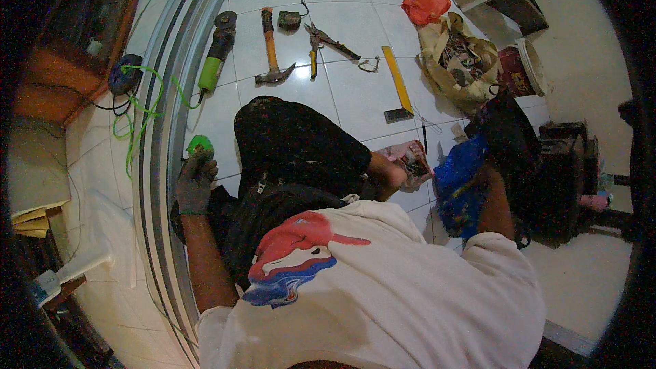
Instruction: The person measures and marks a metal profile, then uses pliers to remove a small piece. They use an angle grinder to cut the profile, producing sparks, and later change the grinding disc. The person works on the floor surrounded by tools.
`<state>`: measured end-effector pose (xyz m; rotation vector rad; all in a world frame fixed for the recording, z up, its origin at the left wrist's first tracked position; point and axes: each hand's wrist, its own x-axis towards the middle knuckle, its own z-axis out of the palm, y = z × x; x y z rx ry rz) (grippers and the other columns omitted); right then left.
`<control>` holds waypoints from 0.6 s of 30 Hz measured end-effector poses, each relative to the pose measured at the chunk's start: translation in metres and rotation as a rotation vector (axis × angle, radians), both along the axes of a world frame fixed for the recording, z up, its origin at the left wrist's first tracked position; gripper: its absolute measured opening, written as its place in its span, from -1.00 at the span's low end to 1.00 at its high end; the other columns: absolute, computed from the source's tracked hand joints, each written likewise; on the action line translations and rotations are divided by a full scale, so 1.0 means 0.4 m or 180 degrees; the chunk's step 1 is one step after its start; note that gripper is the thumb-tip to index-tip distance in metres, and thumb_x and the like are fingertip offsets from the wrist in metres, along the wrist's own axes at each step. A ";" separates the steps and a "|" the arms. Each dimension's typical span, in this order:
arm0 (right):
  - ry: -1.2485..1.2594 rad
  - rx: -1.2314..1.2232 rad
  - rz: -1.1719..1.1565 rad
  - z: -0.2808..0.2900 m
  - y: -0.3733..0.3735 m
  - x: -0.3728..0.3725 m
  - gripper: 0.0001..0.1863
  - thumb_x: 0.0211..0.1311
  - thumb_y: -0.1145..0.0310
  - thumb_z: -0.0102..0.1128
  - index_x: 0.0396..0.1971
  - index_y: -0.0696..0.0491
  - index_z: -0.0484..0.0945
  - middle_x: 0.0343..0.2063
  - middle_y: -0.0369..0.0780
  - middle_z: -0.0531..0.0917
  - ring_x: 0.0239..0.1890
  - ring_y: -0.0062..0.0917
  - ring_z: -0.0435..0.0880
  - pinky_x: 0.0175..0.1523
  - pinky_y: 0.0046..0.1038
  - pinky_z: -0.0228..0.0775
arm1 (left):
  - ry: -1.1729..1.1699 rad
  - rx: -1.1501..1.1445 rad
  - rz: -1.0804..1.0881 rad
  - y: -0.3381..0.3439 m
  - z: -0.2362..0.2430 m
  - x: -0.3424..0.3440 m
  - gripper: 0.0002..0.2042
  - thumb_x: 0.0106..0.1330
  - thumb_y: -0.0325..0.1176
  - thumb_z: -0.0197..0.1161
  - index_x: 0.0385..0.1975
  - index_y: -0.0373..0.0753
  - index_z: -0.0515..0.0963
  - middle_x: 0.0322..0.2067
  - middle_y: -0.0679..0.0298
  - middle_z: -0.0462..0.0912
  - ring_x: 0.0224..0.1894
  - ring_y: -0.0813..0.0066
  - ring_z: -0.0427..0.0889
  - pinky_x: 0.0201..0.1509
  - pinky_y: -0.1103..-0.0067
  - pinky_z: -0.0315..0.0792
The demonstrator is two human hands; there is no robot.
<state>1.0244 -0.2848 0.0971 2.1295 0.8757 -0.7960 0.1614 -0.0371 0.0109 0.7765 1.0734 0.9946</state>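
Observation:
My gloved left hand (195, 181) grips a small green object (199, 143) at the lower left, beside long metal profiles (154, 164). My right hand (486, 181) reaches into a blue plastic bag (461, 164) beside a black bag (502, 123); its fingers are hidden. Beyond my bent leg, on white tiles (328, 102), lie a green-and-black power tool (215, 55), an orange-handled claw hammer (271, 48), a dark tape measure (289, 21), yellow-handled snips (328, 44) and a yellow square (396, 82). A pink bag (413, 167) lies by my bare foot (389, 178).
A reel with green cord (124, 75) sits left of the profiles, near a wooden cabinet (58, 61). At the right are a sack (451, 48) with an orange bag (425, 5), a bucket (523, 68), black cases (560, 184) and a pale wall.

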 end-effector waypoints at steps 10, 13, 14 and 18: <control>-0.0432 0.2848 0.0226 0.047 0.478 -0.217 -0.62 0.34 0.08 0.26 0.01 -0.02 0.75 -0.15 -0.02 0.78 -0.14 -0.07 0.79 -0.04 -0.10 0.63 | 0.1195 -0.0143 0.0471 0.001 -0.005 0.015 -0.55 0.40 -0.66 0.28 0.28 -0.26 0.55 0.21 0.15 0.63 0.04 0.38 0.68 0.06 0.50 0.65; 0.0642 0.3864 0.1519 -0.166 0.711 -0.354 -0.74 0.32 0.14 0.32 -0.26 0.03 0.72 -0.29 -0.05 0.77 -0.21 -0.06 0.75 -0.14 -0.02 0.57 | 0.1497 0.0072 0.0431 -0.008 0.005 0.013 -0.57 0.39 -0.62 0.33 0.26 -0.27 0.56 0.17 0.15 0.65 0.03 0.38 0.68 0.05 0.52 0.64; 0.1293 0.3654 0.0561 -0.257 0.776 -0.401 -0.75 0.29 0.17 0.34 -0.21 0.03 0.69 -0.34 0.00 0.75 -0.25 -0.06 0.75 -0.14 -0.04 0.58 | 0.1494 0.0203 0.0372 -0.012 0.006 0.009 -0.57 0.38 -0.61 0.35 0.25 -0.28 0.56 0.16 0.15 0.65 0.03 0.38 0.68 0.04 0.52 0.65; -0.0165 0.3440 0.0866 -0.526 0.879 -0.518 -0.51 0.23 0.16 0.45 0.15 -0.11 0.60 -0.19 -0.04 0.74 -0.09 -0.02 0.73 0.06 -0.05 0.60 | 0.0537 0.0102 0.0637 -0.023 0.010 -0.016 -0.61 0.39 -0.60 0.36 0.21 -0.37 0.55 0.12 0.13 0.67 0.03 0.36 0.68 0.05 0.49 0.66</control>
